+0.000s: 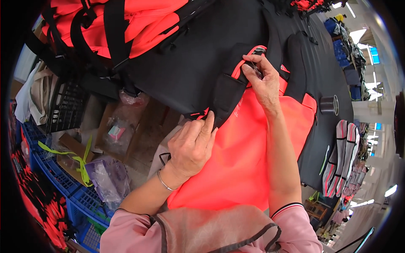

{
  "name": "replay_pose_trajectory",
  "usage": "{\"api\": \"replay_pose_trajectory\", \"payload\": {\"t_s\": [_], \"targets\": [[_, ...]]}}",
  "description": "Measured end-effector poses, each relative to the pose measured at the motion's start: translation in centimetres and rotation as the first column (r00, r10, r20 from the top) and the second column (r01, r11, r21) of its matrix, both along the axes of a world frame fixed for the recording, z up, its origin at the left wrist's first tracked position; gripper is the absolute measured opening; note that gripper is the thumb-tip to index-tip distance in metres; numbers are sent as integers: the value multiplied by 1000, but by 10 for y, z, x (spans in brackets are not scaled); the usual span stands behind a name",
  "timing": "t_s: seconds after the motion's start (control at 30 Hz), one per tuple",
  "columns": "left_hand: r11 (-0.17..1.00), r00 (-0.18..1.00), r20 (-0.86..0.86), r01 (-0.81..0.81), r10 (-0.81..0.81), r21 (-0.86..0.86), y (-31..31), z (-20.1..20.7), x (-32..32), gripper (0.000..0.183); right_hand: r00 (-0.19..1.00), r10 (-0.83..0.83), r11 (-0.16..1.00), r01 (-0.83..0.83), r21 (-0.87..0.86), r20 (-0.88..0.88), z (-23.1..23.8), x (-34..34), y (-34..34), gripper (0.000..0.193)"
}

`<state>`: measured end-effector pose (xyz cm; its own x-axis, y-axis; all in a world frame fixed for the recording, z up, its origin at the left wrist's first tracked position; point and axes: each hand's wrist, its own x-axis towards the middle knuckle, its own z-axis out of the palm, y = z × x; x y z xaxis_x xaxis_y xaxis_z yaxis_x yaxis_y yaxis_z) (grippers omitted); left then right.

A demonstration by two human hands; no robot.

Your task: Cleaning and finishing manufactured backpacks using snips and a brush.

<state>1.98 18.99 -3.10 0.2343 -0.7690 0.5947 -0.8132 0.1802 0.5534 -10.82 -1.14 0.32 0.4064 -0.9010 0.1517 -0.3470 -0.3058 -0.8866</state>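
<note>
A bright coral bag [242, 168] lies over the near part of the black-covered table, with black padded straps [297, 63] at its far end. My left hand [192, 141] is closed at the near-left end of a black padded piece [217, 99] with coral trim, its fingertips pressed on the edge. Farther right, my right hand [263, 80] pinches the coral-edged end of that piece between thumb and fingers. Something small and dark shows by the right fingertips, too hidden to name. The palms cover part of what each hand grips.
More coral bags with black straps [116, 29] are piled at the far left. A black crate [67, 101], an open carton [122, 126] and blue plastic crates [88, 202] stand left. On the right are a dark cylinder [329, 105] and grey striped straps [341, 156].
</note>
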Motion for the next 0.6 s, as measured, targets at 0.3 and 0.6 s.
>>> {"api": "replay_pose_trajectory", "payload": {"t_s": [0.3, 0.6], "targets": [[999, 998, -61, 8, -5, 39, 3, 2, 3, 47, 1000, 3, 1000, -3, 7, 31, -4, 3, 2, 22], [979, 887, -460, 54, 44, 197, 18, 2, 25, 42, 999, -17, 998, 15, -56, -51, -10, 15, -3, 26]]}}
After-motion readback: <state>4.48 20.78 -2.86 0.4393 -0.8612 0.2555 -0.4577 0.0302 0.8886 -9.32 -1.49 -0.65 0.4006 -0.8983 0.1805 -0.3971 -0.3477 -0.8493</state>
